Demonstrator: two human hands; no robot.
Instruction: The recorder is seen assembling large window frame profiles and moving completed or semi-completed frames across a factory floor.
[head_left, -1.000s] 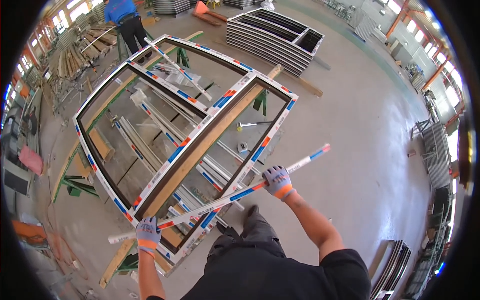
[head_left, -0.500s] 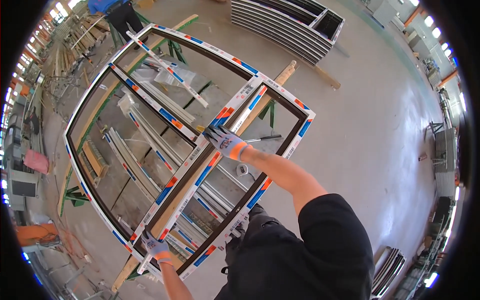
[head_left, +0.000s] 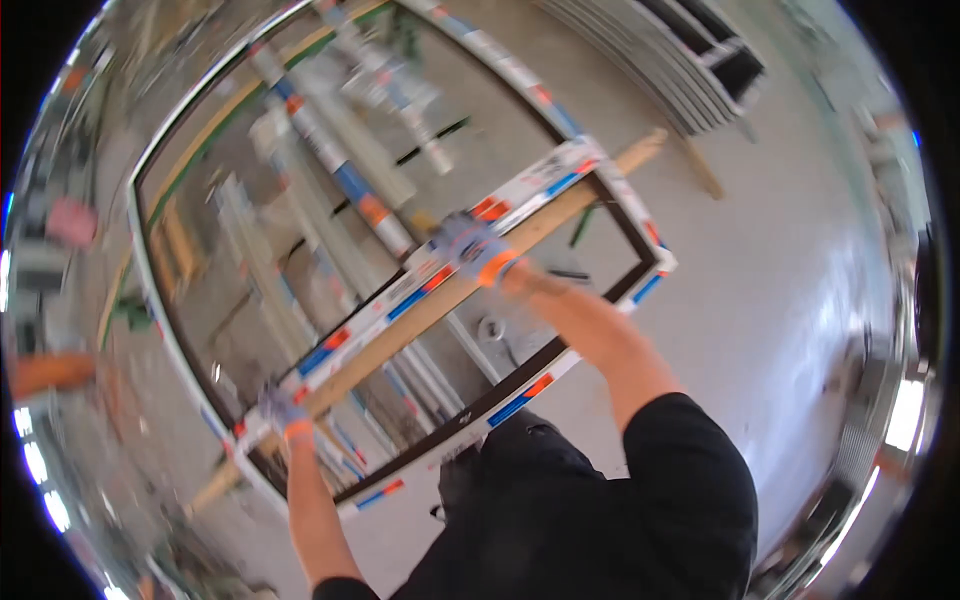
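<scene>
A large window frame [head_left: 150, 285], dark inside with white film and coloured labels, lies across wooden supports. A long white strip [head_left: 405, 305] runs along its crossbar, close against it; blur hides whether they touch all along. My right hand [head_left: 468, 245], in a grey glove with an orange cuff, is closed on the strip near the joint with the mullion [head_left: 350, 185]. My left hand [head_left: 280, 408], gloved alike, grips the strip's near-left end beside the frame's side. Its fingers are smeared by motion.
Wooden beams [head_left: 640, 150] carry the frame. Beneath it lie long pale profiles [head_left: 260, 240] and a round white object [head_left: 490, 328], perhaps a tape measure. A stack of dark-and-silver frames [head_left: 650, 60] stands far right. Something pink [head_left: 72, 222] is at the left.
Both hands have brought the strip from the near side of the opening up to the crossbar. My left hand has moved away from me. The view has shifted and blurred.
</scene>
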